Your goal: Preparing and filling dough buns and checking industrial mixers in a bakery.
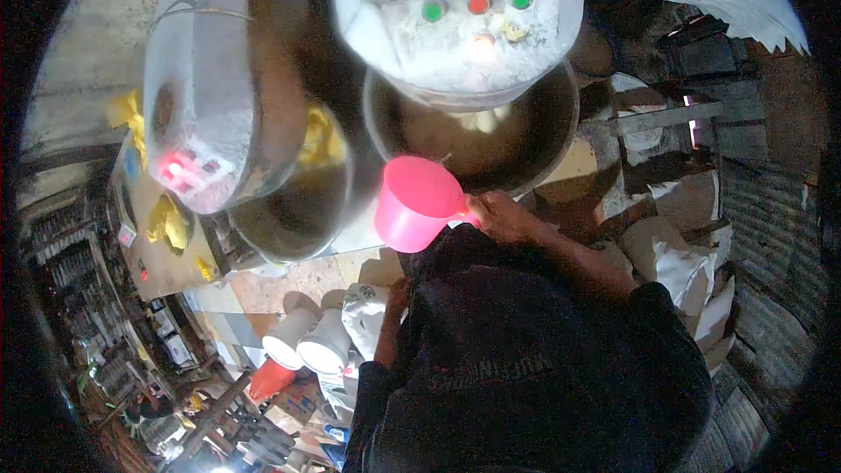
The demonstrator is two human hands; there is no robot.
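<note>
Well, tiled floor (282, 285) below pink dipper (410, 215).

White metal machine head (455, 39): is catching frontal glare.
Small red lamp (175, 169): is blooming.
Black cloth garment (543, 333): is sinking into grainy shadow.
Grey corrugated metal wall (775, 236): is bending near the blackened rim.
</note>
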